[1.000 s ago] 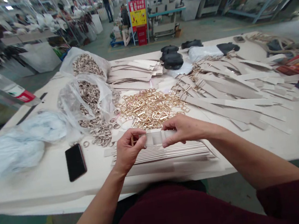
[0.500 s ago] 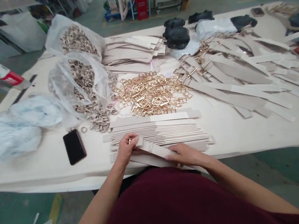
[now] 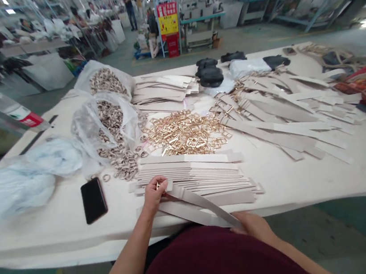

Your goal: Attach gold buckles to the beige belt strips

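Note:
My left hand (image 3: 154, 195) pinches one end of a greyish-beige belt strap (image 3: 200, 202), with a bit of gold-coloured metal showing between the fingers. Further along the same strap, close to my body, my right hand (image 3: 253, 226) is closed around it; its fingertips are partly hidden. The strap bows between both hands, and a second strap length (image 3: 188, 213) runs below it. Just beyond my hands lies a row of stacked belt straps (image 3: 205, 177). Behind that row is a heap of gold buckles (image 3: 185, 132).
Clear plastic bags (image 3: 127, 122) spill small beige loops (image 3: 126, 167) at left, near a black phone (image 3: 93, 200) and a bluish plastic bundle (image 3: 17, 188). More straps with buckles (image 3: 278, 120) sprawl at right. A plastic bottle (image 3: 14, 110) stands far left. People work in the background.
My right hand has slid right and toward my body along the strap, which now spans a longer curve. My left hand keeps its pinch. The view has tilted up, showing more of the room.

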